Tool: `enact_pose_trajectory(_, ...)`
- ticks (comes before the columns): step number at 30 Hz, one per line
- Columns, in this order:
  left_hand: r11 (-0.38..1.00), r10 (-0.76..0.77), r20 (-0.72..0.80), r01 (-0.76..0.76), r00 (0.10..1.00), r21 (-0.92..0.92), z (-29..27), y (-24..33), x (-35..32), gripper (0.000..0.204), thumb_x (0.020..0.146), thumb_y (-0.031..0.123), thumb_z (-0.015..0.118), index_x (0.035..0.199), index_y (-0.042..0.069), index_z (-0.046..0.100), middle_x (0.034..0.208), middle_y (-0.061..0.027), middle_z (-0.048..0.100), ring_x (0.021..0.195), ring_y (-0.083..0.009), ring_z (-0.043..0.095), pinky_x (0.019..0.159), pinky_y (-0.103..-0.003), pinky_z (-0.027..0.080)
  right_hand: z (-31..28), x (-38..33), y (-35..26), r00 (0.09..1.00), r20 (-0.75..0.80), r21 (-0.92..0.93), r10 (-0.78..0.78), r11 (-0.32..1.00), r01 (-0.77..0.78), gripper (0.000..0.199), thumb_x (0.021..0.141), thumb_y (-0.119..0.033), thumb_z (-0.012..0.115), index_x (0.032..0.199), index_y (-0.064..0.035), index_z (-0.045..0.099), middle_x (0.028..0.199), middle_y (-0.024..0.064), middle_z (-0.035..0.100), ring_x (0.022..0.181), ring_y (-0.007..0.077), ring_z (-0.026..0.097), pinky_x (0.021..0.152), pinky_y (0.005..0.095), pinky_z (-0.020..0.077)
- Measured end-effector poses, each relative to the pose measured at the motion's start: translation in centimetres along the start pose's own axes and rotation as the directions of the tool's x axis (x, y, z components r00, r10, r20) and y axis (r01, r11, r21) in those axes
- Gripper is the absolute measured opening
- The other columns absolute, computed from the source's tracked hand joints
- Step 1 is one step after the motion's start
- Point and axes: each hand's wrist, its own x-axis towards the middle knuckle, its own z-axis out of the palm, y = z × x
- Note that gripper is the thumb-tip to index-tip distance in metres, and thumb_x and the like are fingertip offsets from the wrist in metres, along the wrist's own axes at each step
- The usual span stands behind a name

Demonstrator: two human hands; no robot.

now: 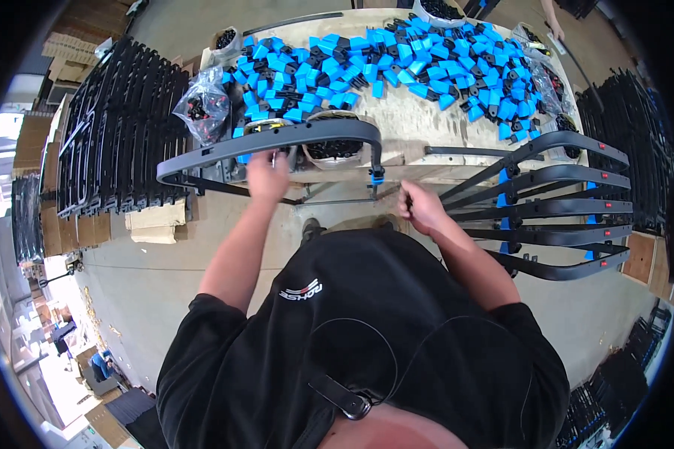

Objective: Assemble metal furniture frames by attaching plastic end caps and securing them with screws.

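A black curved metal frame [307,135] stands at the near edge of the workbench, with a blue plastic piece [377,179] on its right leg. Just below its top bar is my left hand [268,178], fingers closed around a small shiny thing I cannot make out; the bar partly covers the fingertips. My right hand [421,208] is curled closed to the right of the frame's leg, apart from it. Something small and dark shows between its fingers, too small to name. Behind the bar sits a tub of small black parts [333,150].
Blue-and-black plastic pieces [419,60] are heaped across the wooden workbench [404,123]. Several black curved frames [569,176] stand close by my right arm. Stacked black frames [116,127] rise at the left, beside a clear plastic bag [204,105]. Another person's hand [557,30] shows at the far right.
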Motion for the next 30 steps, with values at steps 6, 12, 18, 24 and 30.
enact_pose_trajectory(6,0.942,-0.257,0.272,0.176,0.927,0.287,-2.2,-12.1,5.7,0.042,0.103,0.036,0.043,0.117,0.005,0.068,0.122,-0.0206,0.069,0.112,-0.0412,0.065,0.092,-0.05,0.052,4.3,-1.1,4.8,0.964,-0.264,-0.285,0.012,0.954,-0.09,0.031,0.1,-0.035,0.061,0.082,-0.0119,0.054,0.07,0.0005,0.053,0.058,0.0125,0.05,0.051,0.0297,0.0402)
enact_pose_trajectory(12,0.99,-0.095,0.377,0.046,0.921,0.137,-5.5,-12.6,6.8,0.048,0.1,0.044,0.054,0.128,0.006,0.064,0.126,-0.021,0.068,0.115,-0.0381,0.065,0.098,-0.046,0.051,14.2,1.4,10.0,0.951,-0.287,-0.231,-0.11,0.972,0.043,0.03,0.1,-0.032,0.062,0.08,-0.0121,0.053,0.066,-0.0014,0.047,0.054,0.0115,0.046,0.047,0.0292,0.0348)
enact_pose_trajectory(18,0.7,-0.161,0.689,0.574,0.707,-0.425,-11.0,-13.3,5.9,0.039,0.098,0.038,0.067,0.088,0.0,0.068,0.071,-0.0019,0.062,0.055,-0.011,0.057,0.05,-0.03,0.045,26.9,5.1,14.6,0.986,-0.122,0.008,-0.111,0.994,0.113,0.027,0.102,-0.035,0.06,0.085,-0.0145,0.054,0.069,-0.0026,0.047,0.057,0.0111,0.045,0.052,0.0304,0.0335)
enact_pose_trajectory(24,0.846,0.231,0.669,0.194,0.706,-0.497,-18.5,-12.3,0.4,0.041,0.081,0.024,0.083,0.107,-0.005,0.069,0.084,-0.0116,0.07,0.074,-0.0161,0.066,0.069,-0.031,0.055,39.1,5.7,14.5,0.992,0.106,0.168,-0.062,0.985,0.044,0.029,0.102,-0.042,0.058,0.093,-0.0147,0.062,0.085,-0.0009,0.06,0.075,0.0137,0.055,0.067,0.0324,0.0419)
enact_pose_trajectory(30,0.797,0.337,0.625,0.141,0.704,-0.588,-23.3,-16.7,1.3,0.044,0.077,0.016,0.083,0.113,-0.001,0.066,0.098,-0.0139,0.07,0.082,-0.0239,0.067,0.075,-0.036,0.056,38.9,7.9,17.8,0.935,0.348,0.302,-0.066,0.952,-0.046,0.047,0.097,-0.035,0.049,0.129,-0.0025,0.062,0.125,0.0122,0.069,0.11,0.0281,0.065,0.094,0.0454,0.0478)
